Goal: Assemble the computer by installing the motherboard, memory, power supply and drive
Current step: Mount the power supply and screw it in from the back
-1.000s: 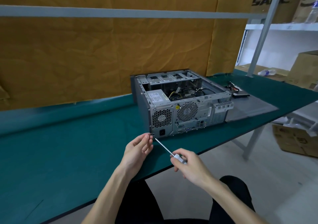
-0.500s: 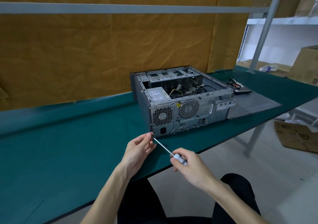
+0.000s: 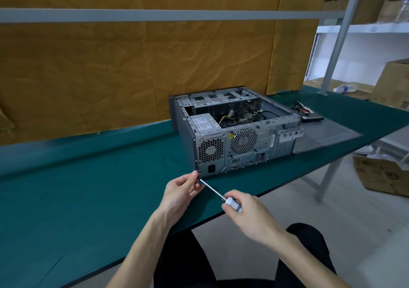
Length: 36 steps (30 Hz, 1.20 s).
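Our right hand [image 3: 250, 214] has its grip clenched round the screwdriver [image 3: 223, 198] handle; just beyond its tip, our left hand [image 3: 181, 191] pinches at the computer case [image 3: 239, 137] corner on the table [image 3: 88, 188]. We should keep the shaft square and press lightly.

We see a green table [image 3: 88, 199], a brown paper sheet [image 3: 132, 70] behind it, cardboard boxes [image 3: 380, 174] and a plastic bottle [image 3: 345, 87].

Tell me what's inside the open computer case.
Inside the computer case: the power supply at the rear left corner, black and yellow cables, and empty drive bays at the front. The floor under the cables is hidden.
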Each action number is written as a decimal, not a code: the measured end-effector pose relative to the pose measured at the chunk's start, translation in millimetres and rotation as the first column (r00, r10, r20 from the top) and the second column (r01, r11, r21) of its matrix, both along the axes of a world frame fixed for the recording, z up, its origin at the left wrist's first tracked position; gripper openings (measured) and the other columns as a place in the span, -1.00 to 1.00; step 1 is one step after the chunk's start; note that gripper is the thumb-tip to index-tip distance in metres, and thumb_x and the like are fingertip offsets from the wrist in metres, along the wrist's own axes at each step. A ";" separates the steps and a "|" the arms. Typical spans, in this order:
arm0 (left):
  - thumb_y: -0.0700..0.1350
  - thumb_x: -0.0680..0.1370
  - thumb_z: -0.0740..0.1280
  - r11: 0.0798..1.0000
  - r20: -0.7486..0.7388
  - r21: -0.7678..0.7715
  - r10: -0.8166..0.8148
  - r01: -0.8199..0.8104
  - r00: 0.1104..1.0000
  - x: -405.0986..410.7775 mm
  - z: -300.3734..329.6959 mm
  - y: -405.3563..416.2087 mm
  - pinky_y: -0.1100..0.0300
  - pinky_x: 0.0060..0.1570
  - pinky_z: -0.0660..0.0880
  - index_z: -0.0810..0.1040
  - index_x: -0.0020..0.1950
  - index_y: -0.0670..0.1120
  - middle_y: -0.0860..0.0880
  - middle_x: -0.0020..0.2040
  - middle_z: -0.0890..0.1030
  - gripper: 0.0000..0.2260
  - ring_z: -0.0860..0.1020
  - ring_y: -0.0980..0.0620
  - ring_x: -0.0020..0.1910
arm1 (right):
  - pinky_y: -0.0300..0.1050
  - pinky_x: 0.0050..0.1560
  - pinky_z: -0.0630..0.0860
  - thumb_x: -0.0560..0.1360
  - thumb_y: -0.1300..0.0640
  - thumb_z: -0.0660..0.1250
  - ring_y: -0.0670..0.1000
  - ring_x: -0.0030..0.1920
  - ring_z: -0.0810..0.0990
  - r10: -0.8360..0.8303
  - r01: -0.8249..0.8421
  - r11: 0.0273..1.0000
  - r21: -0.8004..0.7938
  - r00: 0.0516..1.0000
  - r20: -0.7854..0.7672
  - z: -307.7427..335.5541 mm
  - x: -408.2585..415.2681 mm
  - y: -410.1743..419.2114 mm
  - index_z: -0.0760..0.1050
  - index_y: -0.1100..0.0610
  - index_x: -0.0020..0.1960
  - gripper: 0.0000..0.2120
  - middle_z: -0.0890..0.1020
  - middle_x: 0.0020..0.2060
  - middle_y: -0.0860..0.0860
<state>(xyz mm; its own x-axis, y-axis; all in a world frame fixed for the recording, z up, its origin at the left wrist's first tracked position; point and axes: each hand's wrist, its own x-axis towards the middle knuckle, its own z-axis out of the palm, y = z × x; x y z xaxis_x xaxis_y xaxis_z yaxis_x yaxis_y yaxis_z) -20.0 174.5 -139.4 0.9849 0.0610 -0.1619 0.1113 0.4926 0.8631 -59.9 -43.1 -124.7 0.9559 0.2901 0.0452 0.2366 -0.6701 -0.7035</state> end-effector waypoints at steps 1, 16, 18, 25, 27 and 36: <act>-0.10 0.55 0.45 0.999 -0.008 0.032 0.008 -0.007 1.000 1.0 0.6 -0.8 -0.02 0.29 0.56 0.62 0.03 -0.35 -0.19 -0.10 0.53 -0.71 0.52 0.02 -0.19 | -0.02 -0.15 0.57 0.56 -0.19 0.26 -0.07 -0.21 0.58 -0.007 0.007 0.999 -0.032 1.000 0.013 0.4 -0.3 -1.6 0.50 -0.18 0.07 -0.85 0.64 -0.22 -0.12; -0.19 0.61 0.41 0.994 -0.221 0.067 0.100 -0.087 0.970 11.7 13.5 -14.3 0.23 -0.30 0.63 0.64 -0.12 -0.27 -0.05 -0.40 0.58 -0.83 0.58 0.12 -0.40 | -0.19 -0.51 0.38 0.69 0.11 0.26 0.02 -0.50 0.47 0.037 0.164 0.893 0.418 0.901 -0.433 23.9 -10.6 33.5 0.54 0.24 0.08 -0.81 0.67 -0.28 0.11; -0.24 0.62 0.39 0.992 -0.219 0.102 0.098 -0.077 0.971 13.8 14.3 -17.1 0.21 -0.29 0.63 0.63 -0.03 -0.32 -0.08 -0.36 0.61 -0.86 0.60 0.09 -0.37 | -0.19 -0.52 0.38 0.69 0.11 0.26 0.03 -0.51 0.46 0.023 0.206 0.876 0.436 0.885 -0.466 27.5 -10.4 38.1 0.52 0.28 0.06 -0.78 0.66 -0.30 0.14; -0.34 0.63 0.33 0.986 -0.202 0.147 0.102 -0.073 0.974 14.1 13.4 -17.4 0.20 -0.29 0.63 0.60 0.08 -0.34 -0.15 -0.27 0.67 -0.91 0.64 0.06 -0.34 | -0.23 -0.53 0.37 0.69 0.12 0.26 0.00 -0.54 0.44 -0.008 0.290 0.839 0.461 0.853 -0.522 33.4 -8.1 45.8 0.51 0.35 0.14 -0.74 0.64 -0.35 0.14; -0.35 0.62 0.33 0.985 -0.192 0.155 0.111 -0.081 0.975 14.5 13.9 -18.4 0.21 -0.29 0.63 0.60 0.09 -0.35 -0.15 -0.28 0.67 -0.90 0.64 0.06 -0.34 | -0.24 -0.54 0.36 0.69 0.12 0.26 -0.01 -0.56 0.44 -0.011 0.301 0.833 0.465 0.849 -0.528 34.9 -8.1 46.5 0.50 0.35 0.15 -0.74 0.63 -0.38 0.12; -0.25 0.66 0.31 0.979 -0.191 0.199 0.082 -0.043 0.978 12.1 12.2 -19.5 0.19 -0.29 0.63 0.62 0.06 -0.40 -0.14 -0.29 0.66 -0.80 0.59 0.08 -0.39 | -0.21 -0.53 0.37 0.68 0.11 0.26 0.01 -0.54 0.45 0.010 0.297 0.830 0.473 0.838 -0.545 35.2 -2.4 52.1 0.49 0.32 0.04 -0.76 0.63 -0.39 0.15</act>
